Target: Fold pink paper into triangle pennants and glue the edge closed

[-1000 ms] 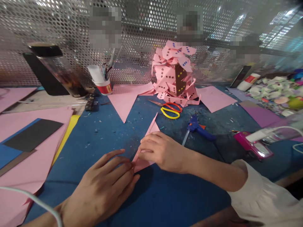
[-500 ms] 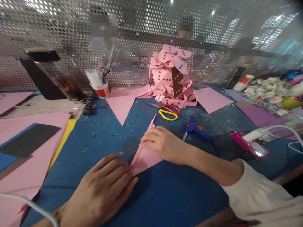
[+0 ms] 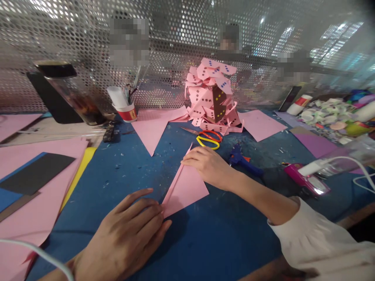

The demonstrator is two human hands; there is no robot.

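A pink triangular sheet of paper (image 3: 187,191) lies on the blue table, with a narrow strip folded over along its left edge. At its lower left corner, the fingertips of my left hand (image 3: 129,230) hold the paper, partly hiding that corner; the index finger sticks out straight. Higher on the fold, near the upper tip, the fingers of my right hand (image 3: 209,166) are pressed together on the paper. Just beyond the right hand lie scissors (image 3: 208,142) with one red and one yellow handle loop. To its right is a blue glue gun (image 3: 241,160).
A pile of folded pink paper pieces (image 3: 205,97) with dots stands at the back. Pink sheets (image 3: 260,125) lie beside it. A paper cup (image 3: 125,113) and a bottle (image 3: 76,97) stand back left; a magenta device (image 3: 310,179) lies right. A white cable (image 3: 38,255) crosses the lower left.
My right hand has slid up along the folded edge, away from me, uncovering more of the sheet. My left hand has stayed at the lower corner.
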